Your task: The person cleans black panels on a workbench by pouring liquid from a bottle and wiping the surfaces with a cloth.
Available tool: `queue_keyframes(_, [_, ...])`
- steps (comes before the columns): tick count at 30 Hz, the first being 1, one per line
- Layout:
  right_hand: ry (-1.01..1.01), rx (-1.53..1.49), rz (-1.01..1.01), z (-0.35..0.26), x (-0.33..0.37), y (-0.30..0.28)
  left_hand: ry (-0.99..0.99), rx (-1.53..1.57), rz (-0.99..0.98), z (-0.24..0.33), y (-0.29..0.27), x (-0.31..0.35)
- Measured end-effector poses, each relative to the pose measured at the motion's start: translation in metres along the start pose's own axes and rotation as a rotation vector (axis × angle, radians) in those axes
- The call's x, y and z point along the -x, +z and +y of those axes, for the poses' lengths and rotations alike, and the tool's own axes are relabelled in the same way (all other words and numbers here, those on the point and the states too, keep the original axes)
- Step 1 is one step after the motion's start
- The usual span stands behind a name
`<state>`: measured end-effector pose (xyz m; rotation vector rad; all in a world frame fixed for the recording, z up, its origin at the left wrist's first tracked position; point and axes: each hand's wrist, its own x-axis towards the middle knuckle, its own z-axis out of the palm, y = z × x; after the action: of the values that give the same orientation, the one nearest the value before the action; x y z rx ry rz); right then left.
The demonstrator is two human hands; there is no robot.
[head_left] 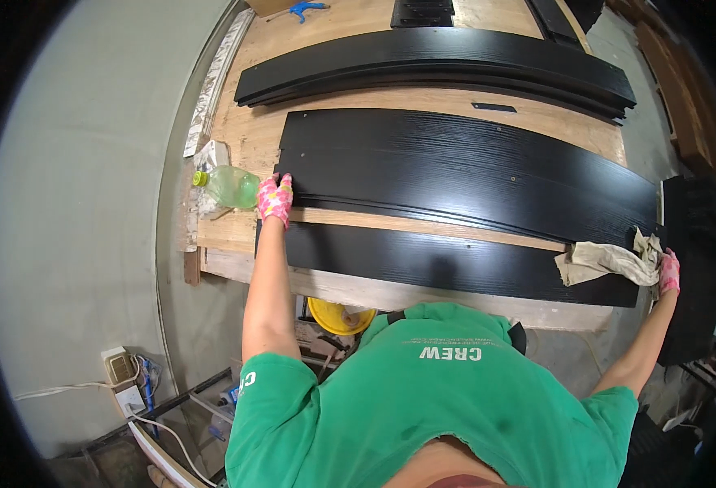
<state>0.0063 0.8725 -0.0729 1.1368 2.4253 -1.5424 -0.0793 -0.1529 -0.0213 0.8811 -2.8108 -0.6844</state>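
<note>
In a pink patterned glove, my left hand [275,199] is closed on the left end of a stack of long black panels [423,163] with a wood-grain face. Beside it a green clear bottle [234,187] with a yellow-green cap lies on its side. My right hand [669,272], gloved alike, is at the right end of the panels, closed on a crumpled beige cloth [610,260]; its fingers are partly hidden. Parallel to the stack, a narrower black panel [455,256] lies along the table's near edge, partly under the cloth.
Another stack of curved black panels [439,61] lies farther back on the wooden table [244,138]. A small black strip [494,107] rests between the stacks. At the far left is a blue air gun [305,10]. A yellow bucket [337,315] stands below the near edge. A wall [89,203] borders the left.
</note>
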Motion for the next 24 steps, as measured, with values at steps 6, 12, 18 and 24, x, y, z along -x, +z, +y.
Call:
queue_keyframes(6, [-0.023,-0.197,-0.015,-0.025,0.11,0.008,-0.161,0.107,-0.013,0.011,-0.038,0.031])
queue_keyframes(12, [-0.035,-0.163,0.055,0.031,0.187,0.029,-0.276,0.179,-0.097,-0.077,-0.069,0.092])
queue_keyframes(18, [-0.007,0.527,0.158,-0.042,0.232,0.062,0.028,-0.607,0.042,-0.052,-0.079,0.109])
queue_keyframes(24, [-0.392,-0.379,-0.151,-0.143,0.234,0.083,0.168,-0.106,0.106,-0.013,-0.049,0.067])
